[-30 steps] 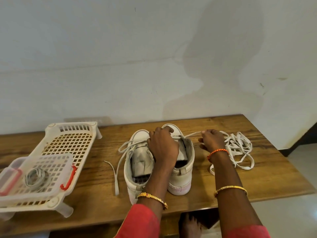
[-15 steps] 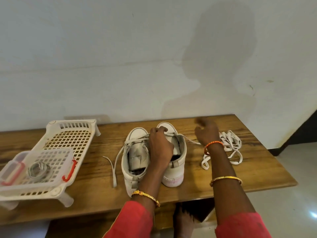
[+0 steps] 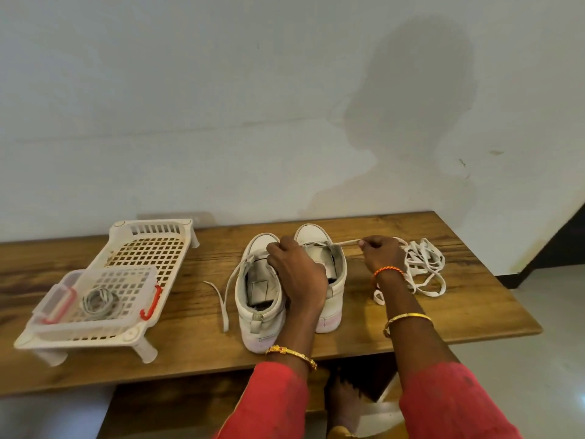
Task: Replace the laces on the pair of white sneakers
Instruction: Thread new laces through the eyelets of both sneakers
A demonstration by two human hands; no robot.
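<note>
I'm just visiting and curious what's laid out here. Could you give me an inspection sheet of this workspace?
Surface: wooden table against a pale wall.
Job's things: two white sneakers side by side, toes to the wall; lace drawn taut out of the right one; loose lace pile to its right.
Clutter: white plastic rack holding a clear box with a coiled lace inside.
Hands: left hand rests on the sneakers; right hand pinches the lace.
Cables: nothing seen.
Surroundings: tiled floor, a shadow on the wall.
</note>
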